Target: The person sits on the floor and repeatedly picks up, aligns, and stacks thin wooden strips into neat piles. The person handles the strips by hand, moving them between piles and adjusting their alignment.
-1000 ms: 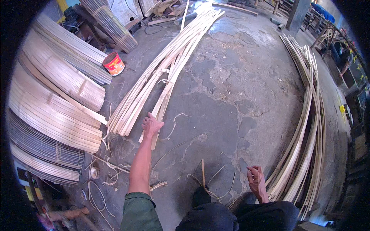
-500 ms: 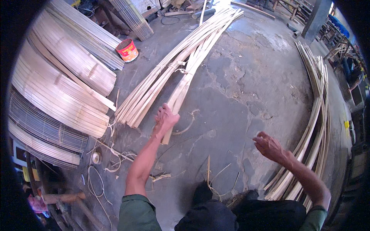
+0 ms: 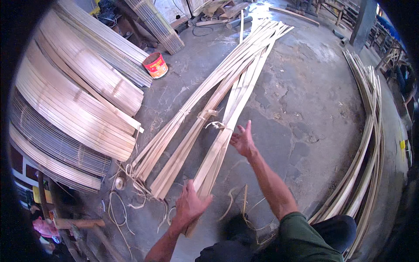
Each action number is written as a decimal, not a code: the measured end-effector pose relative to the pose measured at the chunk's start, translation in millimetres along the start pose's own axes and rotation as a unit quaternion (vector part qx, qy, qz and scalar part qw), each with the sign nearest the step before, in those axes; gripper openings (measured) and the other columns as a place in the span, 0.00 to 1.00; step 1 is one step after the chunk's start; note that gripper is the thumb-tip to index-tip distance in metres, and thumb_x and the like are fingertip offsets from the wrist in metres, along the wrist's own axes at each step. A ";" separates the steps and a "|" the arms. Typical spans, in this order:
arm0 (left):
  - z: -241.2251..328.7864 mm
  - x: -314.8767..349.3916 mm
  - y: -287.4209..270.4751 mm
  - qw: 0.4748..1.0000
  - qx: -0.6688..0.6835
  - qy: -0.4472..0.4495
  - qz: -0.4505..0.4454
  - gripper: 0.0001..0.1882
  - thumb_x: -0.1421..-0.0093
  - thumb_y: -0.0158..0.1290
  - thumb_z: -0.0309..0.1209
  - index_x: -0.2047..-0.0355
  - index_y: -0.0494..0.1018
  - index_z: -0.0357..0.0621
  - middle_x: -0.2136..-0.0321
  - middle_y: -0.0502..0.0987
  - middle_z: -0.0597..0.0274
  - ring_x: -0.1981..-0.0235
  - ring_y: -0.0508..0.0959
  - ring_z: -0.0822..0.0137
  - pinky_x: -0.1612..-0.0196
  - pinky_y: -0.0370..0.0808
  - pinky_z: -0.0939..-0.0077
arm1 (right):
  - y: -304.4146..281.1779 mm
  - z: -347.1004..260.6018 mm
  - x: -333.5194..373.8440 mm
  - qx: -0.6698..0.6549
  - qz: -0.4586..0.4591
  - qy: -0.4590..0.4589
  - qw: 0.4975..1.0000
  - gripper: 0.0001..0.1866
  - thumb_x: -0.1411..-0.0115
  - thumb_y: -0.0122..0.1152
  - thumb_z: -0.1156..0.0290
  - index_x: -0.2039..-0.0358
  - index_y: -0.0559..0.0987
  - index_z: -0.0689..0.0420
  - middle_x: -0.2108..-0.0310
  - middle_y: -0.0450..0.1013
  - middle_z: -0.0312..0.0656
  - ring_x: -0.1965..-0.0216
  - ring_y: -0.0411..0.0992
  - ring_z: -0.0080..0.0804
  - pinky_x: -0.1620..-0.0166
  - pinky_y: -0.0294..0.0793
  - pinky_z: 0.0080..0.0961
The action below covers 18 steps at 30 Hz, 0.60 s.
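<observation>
My left hand (image 3: 190,204) is wrapped round the near end of the rightmost bundle of pale bamboo strips (image 3: 217,150), which slants away across the floor. A light-coloured tie (image 3: 218,126) with loose ends binds this bundle partway along. Beside the tie, my right hand (image 3: 243,142) is open with its thumb raised and fingers apart, close to the bundle's right edge; whether it touches the strips I cannot tell. To the left lie a middle bundle (image 3: 181,153) and a further bundle (image 3: 166,137), also tied. All of them cross near their far ends.
Slatted bamboo mats (image 3: 83,115) cover the left side, with a red tub (image 3: 155,65) behind them. A roll of tape (image 3: 119,182) and loose cord (image 3: 114,214) lie nearer. On the right is a long pile of strips (image 3: 371,118). A grey pillar (image 3: 364,24) stands far right.
My left hand has drawn the rightmost bundle's near end toward me, and the bundles are spread wider apart. My right hand has moved from the right over to the bundle's tie.
</observation>
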<state>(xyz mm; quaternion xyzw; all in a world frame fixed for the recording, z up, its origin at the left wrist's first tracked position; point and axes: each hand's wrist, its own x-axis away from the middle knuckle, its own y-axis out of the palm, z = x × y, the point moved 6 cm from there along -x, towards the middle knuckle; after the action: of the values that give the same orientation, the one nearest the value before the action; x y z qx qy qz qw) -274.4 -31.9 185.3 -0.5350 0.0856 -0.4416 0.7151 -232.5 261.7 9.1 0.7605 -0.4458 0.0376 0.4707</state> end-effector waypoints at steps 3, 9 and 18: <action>-6.3 32.4 -7.1 0.999 -0.001 -0.025 -0.021 0.44 0.51 0.63 0.47 0.42 0.55 0.37 0.53 0.69 0.36 0.50 0.72 0.39 0.49 0.71 0.50 | 62.1 19.3 8.9 -0.212 -0.134 0.038 0.967 0.52 0.42 0.33 0.24 0.42 0.65 0.65 0.58 0.73 0.50 0.61 0.76 0.45 0.53 0.78 0.42; -6.0 51.6 -36.2 0.996 0.045 0.026 0.070 0.47 0.56 0.66 0.45 0.41 0.57 0.39 0.52 0.70 0.40 0.53 0.74 0.40 0.50 0.71 0.49 | 122.7 -7.9 34.8 -0.231 -0.151 0.106 0.955 0.40 0.36 0.40 0.34 0.51 0.70 0.66 0.63 0.74 0.45 0.63 0.76 0.37 0.57 0.81 0.39; -62.1 127.5 -29.2 0.971 0.119 0.040 0.204 0.53 0.62 0.68 0.42 0.39 0.55 0.33 0.53 0.71 0.43 0.50 0.73 0.48 0.47 0.70 0.57 | 202.5 -37.2 141.6 -0.090 -0.202 -0.002 0.975 0.26 0.32 0.45 0.49 0.42 0.63 0.53 0.69 0.69 0.36 0.57 0.74 0.32 0.54 0.78 0.38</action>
<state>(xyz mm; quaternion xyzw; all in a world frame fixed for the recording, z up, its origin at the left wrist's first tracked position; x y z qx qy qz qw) -251.2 -168.0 228.8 -0.3991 0.1682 -0.3143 0.8448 -278.6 166.3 235.5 0.7892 -0.2857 -0.0999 0.5344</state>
